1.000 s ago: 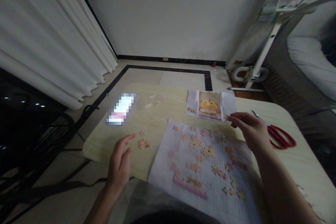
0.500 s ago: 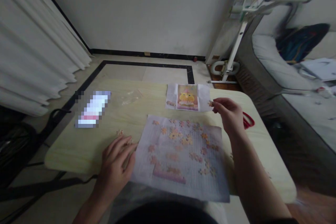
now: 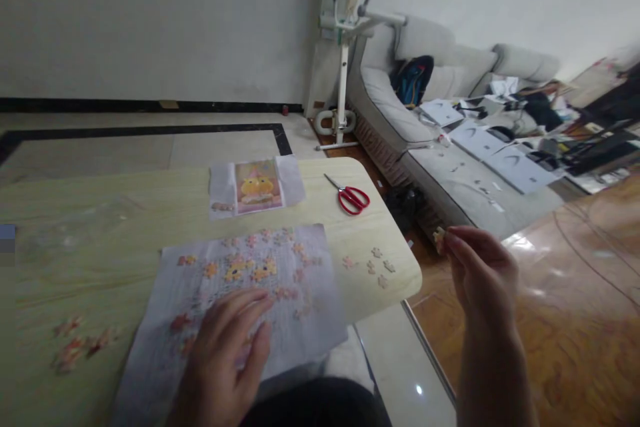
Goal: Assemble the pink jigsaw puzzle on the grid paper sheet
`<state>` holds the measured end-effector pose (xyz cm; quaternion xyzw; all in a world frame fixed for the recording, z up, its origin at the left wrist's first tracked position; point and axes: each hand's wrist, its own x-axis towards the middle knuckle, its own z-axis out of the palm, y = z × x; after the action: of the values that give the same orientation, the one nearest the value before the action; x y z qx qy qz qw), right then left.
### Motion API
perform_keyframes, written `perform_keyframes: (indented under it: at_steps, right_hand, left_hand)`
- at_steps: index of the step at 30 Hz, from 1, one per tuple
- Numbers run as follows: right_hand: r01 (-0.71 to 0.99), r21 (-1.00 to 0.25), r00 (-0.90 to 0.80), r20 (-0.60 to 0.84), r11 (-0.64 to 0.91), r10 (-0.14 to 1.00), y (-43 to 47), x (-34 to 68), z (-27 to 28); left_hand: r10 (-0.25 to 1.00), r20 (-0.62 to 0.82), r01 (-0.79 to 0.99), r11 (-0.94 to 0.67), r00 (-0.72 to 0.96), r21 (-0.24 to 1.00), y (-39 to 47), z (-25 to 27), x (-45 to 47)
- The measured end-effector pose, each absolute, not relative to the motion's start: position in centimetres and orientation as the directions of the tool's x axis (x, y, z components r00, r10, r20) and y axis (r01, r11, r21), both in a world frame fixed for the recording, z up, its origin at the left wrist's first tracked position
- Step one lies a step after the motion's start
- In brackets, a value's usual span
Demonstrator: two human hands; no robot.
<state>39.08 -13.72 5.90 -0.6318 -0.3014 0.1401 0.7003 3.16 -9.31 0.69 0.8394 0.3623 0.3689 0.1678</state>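
My right hand (image 3: 483,273) is out past the table's right edge, pinching a small jigsaw puzzle piece (image 3: 439,239) between thumb and fingertips. Over the lower part of a white paper sheet (image 3: 313,340) rests my left hand (image 3: 233,340), fingers stretched out, with nothing seen in it. Yellow and pink puzzle pieces (image 3: 264,269) lie on that sheet, some joined, others partly hidden by the left hand. Behind the sheet is a paper with a printed picture of a yellow character (image 3: 257,185). Several loose puzzle pieces (image 3: 371,267) lie face down to the right of the sheet.
Red-handled scissors (image 3: 353,200) lie at the table's (image 3: 315,180) far right. More blurred pieces (image 3: 73,350) and a clear plastic bag (image 3: 85,220) are on the left. Beyond the table stand a white-framed exercise machine (image 3: 343,80) and a cluttered grey sofa (image 3: 425,170).
The view has turned right. My right hand has moved from beside the printed picture to beyond the table edge, still pinching the piece. My left hand has shifted from the sheet's left edge onto it.
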Motion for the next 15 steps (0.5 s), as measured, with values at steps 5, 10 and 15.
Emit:
perform_keyframes:
  at_steps: [5,10,15]
  right_hand:
    - [0.112,-0.981,0.836,0.179,0.158,0.518,-18.0,40.5,4.3]
    - [0.053,-0.989,0.884,0.11,0.136,0.454,-19.8,41.1,3.4]
    - [-0.026,-0.997,0.921,0.003,0.068,0.389,-20.8,40.7,2.9]
  left_hand:
    - [0.691,0.283,0.48,-0.686,0.665,0.547,-9.0,2.5,11.9]
    - [0.71,0.092,0.61,-0.658,0.698,0.442,-7.9,2.9,17.8]
    - [0.71,0.082,0.642,-0.675,0.7,0.364,-8.3,3.0,21.1]
